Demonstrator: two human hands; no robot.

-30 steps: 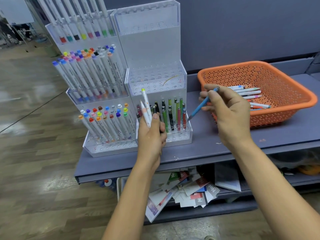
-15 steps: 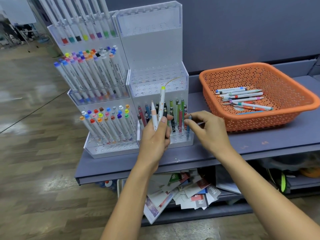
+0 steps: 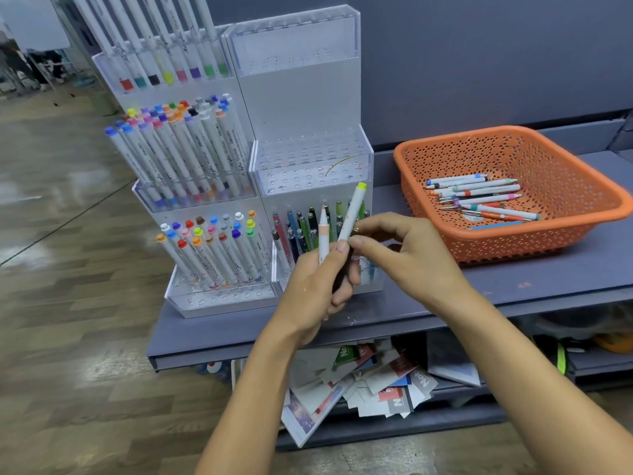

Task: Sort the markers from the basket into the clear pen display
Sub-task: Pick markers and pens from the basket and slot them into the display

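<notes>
The left hand [image 3: 315,286] is raised in front of the clear pen display [image 3: 298,97], and its fingers are closed around three things that stand up out of the fist. One is a white marker with a yellow-green cap [image 3: 352,210], tilted to the right. Just beside it, on the left, is a white marker with a peach tip [image 3: 323,231], almost upright. The third is a dark pen [image 3: 340,275], which shows only between the fingers.

The right hand [image 3: 411,258] is just beside the left one. Its thumb and first finger are curled and reach to the barrel of the marker with the yellow-green cap, near the left first finger. I cannot tell if they already pinch it or only touch it.

The clear pen display stands on the grey tabletop [image 3: 513,293]. Its lowest step holds a row of upright pens [image 3: 301,231] in green, red, blue and dark colours; the two steps above show only holes. A second display [image 3: 222,298], touching it on the left, is full of white markers with coloured caps.

The orange basket [image 3: 513,248] sits on the tabletop to the right, well apart from the hands. A small heap of markers [image 3: 479,197] lies flat on its bottom.

Under the tabletop, a lower shelf holds a loose pile of papers [image 3: 370,382]. The floor [image 3: 68,303] on the left is of wood planks.
</notes>
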